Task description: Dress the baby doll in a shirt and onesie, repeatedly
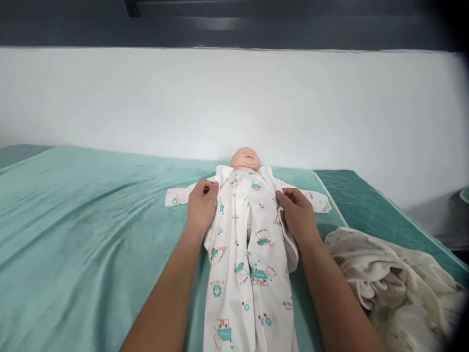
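A baby doll (245,158) lies on its back with its head toward the wall. White printed baby clothes (234,234), with bears and teal carts on them, cover its body, and the long sleeves stretch out to both sides. My left hand (203,203) pinches the edge of the garment at the left side of the chest. On the opposite side my right hand (296,210) is closed on the garment's other edge, thumb and fingers together. Further down, the legs of the clothes run out past the bottom of the view. The doll's arms and legs cannot be seen.
A teal blanket (91,220) spreads under the doll, with folds at the left. At the lower right lies a crumpled whitish cloth (399,283). Behind stands a white wall (234,98) beneath a dark beam (234,24). A darker green quilted mat (351,195) shows at the right.
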The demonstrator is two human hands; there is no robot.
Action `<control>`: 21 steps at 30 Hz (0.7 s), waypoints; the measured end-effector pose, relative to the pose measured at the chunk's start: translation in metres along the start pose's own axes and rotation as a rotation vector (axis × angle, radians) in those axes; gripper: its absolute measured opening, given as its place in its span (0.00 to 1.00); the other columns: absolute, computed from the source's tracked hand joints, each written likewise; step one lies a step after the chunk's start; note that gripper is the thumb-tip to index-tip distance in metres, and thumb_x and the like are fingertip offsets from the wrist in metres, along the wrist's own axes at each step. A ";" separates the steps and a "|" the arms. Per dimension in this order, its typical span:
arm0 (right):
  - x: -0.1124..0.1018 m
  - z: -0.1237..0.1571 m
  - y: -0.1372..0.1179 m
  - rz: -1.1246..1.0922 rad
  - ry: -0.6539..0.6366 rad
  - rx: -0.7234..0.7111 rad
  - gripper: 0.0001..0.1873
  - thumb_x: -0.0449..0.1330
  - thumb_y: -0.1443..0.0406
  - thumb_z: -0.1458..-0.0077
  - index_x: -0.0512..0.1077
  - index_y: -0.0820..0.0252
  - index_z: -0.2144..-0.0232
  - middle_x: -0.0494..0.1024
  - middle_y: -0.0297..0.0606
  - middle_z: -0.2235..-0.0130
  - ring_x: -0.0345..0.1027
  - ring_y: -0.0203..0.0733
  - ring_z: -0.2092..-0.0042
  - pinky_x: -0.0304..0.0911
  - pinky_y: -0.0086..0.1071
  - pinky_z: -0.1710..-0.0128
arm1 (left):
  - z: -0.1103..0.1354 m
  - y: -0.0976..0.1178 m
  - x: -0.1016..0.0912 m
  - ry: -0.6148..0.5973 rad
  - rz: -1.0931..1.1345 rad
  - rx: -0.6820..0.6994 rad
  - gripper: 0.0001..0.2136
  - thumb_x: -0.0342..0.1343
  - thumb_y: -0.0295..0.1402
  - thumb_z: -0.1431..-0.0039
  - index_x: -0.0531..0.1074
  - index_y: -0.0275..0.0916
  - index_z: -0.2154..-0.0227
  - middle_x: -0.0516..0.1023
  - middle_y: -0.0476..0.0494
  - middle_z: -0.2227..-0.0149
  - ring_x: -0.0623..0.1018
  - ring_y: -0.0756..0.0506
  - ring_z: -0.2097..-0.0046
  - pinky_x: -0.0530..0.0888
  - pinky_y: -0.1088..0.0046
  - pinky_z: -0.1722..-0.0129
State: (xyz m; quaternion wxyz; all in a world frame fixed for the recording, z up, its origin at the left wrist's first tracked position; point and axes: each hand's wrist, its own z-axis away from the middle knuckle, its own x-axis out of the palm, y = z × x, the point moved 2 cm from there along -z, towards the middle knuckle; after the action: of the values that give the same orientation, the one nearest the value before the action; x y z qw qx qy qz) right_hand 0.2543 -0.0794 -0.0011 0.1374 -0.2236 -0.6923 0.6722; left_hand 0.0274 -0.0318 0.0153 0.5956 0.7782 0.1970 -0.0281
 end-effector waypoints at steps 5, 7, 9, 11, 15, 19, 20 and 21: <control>-0.013 -0.008 0.007 -0.173 0.188 0.092 0.14 0.66 0.57 0.57 0.72 0.59 0.70 0.69 0.27 0.75 0.58 0.32 0.75 0.56 0.29 0.73 | -0.005 -0.014 -0.014 0.217 0.129 -0.194 0.13 0.54 0.39 0.41 0.59 0.41 0.76 0.59 0.54 0.77 0.60 0.51 0.74 0.61 0.74 0.72; -0.022 -0.012 0.010 -0.221 0.276 0.123 0.14 0.65 0.58 0.58 0.72 0.58 0.69 0.70 0.28 0.74 0.59 0.33 0.75 0.58 0.29 0.73 | -0.007 -0.020 -0.020 0.313 0.131 -0.233 0.11 0.53 0.39 0.41 0.60 0.41 0.74 0.62 0.54 0.75 0.62 0.51 0.73 0.63 0.74 0.72; -0.028 -0.015 0.013 -0.237 0.316 0.109 0.16 0.65 0.59 0.58 0.73 0.57 0.65 0.75 0.31 0.68 0.65 0.36 0.71 0.62 0.31 0.70 | -0.007 -0.023 -0.022 0.362 0.092 -0.201 0.07 0.52 0.38 0.40 0.64 0.42 0.70 0.68 0.51 0.70 0.67 0.50 0.70 0.67 0.73 0.68; -0.028 -0.016 0.015 -0.125 0.287 0.035 0.20 0.64 0.57 0.55 0.73 0.55 0.58 0.77 0.37 0.59 0.71 0.42 0.63 0.66 0.36 0.63 | -0.006 -0.021 -0.019 0.327 -0.021 -0.058 0.06 0.52 0.38 0.39 0.68 0.43 0.63 0.74 0.48 0.61 0.73 0.47 0.61 0.71 0.69 0.58; -0.010 -0.012 0.015 0.296 0.108 -0.247 0.23 0.59 0.56 0.48 0.71 0.56 0.50 0.73 0.45 0.45 0.64 0.52 0.43 0.59 0.48 0.43 | -0.008 -0.014 0.001 0.151 -0.370 0.331 0.07 0.53 0.35 0.38 0.73 0.42 0.60 0.75 0.42 0.49 0.64 0.39 0.37 0.61 0.59 0.38; 0.006 -0.015 0.018 0.536 0.059 -0.510 0.22 0.51 0.60 0.42 0.69 0.58 0.47 0.70 0.47 0.41 0.56 0.50 0.37 0.47 0.50 0.36 | -0.019 -0.019 0.013 0.024 -0.523 0.406 0.12 0.50 0.33 0.36 0.74 0.41 0.54 0.75 0.41 0.45 0.63 0.40 0.35 0.58 0.58 0.36; 0.009 -0.019 0.019 0.581 0.062 -0.518 0.22 0.50 0.61 0.41 0.69 0.58 0.47 0.70 0.46 0.40 0.56 0.50 0.37 0.47 0.50 0.36 | -0.022 -0.020 0.014 -0.015 -0.552 0.401 0.13 0.49 0.32 0.35 0.73 0.41 0.52 0.76 0.42 0.46 0.66 0.40 0.38 0.59 0.58 0.37; 0.011 -0.023 0.020 0.618 0.064 -0.504 0.22 0.49 0.62 0.41 0.69 0.57 0.46 0.69 0.46 0.39 0.56 0.50 0.37 0.46 0.51 0.36 | -0.025 -0.021 0.015 -0.048 -0.579 0.398 0.14 0.48 0.32 0.35 0.73 0.42 0.51 0.77 0.42 0.47 0.69 0.40 0.40 0.59 0.57 0.38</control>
State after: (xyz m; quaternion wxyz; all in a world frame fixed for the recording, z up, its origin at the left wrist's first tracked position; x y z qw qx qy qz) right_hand 0.2584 -0.0537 -0.0213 -0.1090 -0.4687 -0.7310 0.4838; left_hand 0.0288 0.0002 -0.0011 0.4042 0.7900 0.3861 -0.2520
